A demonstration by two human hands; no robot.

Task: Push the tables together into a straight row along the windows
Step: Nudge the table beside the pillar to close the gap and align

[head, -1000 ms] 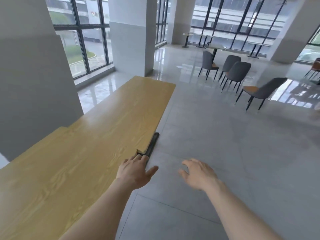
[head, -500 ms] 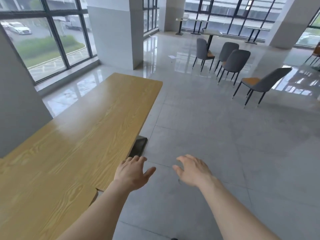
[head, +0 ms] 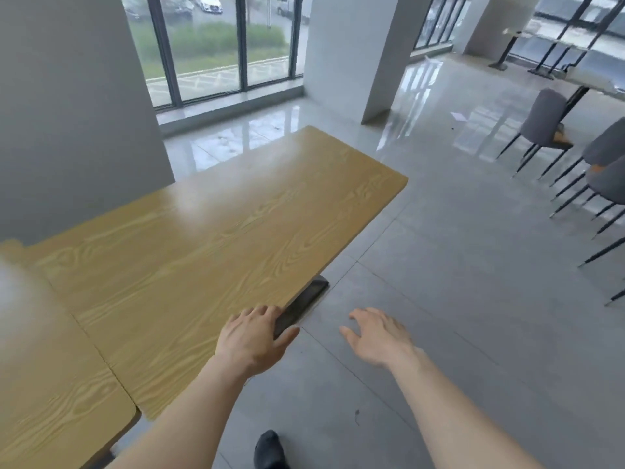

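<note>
Sitting end to end, the far bench (head: 220, 231) is meeting the near bench (head: 50, 384) at a seam before the windows (head: 216, 45). The left hand (head: 252, 343) is lying open on its edge, seemingly to nudge it; the right hand (head: 378, 336) is hovering open, empty, above the floor (head: 456, 299).

A single wide-angle camera sits at head height and looks forward and steeply down, so both forearms reach in from the bottom edge and a dark shoe (head: 269, 450) shows right below the lens. It faces along the wooden table (head: 216, 238) toward the windows (head: 216, 45), with the near tabletop close and the grey chairs (head: 544, 120) far off at right. Straight lines bend toward the frame's edges.
</note>
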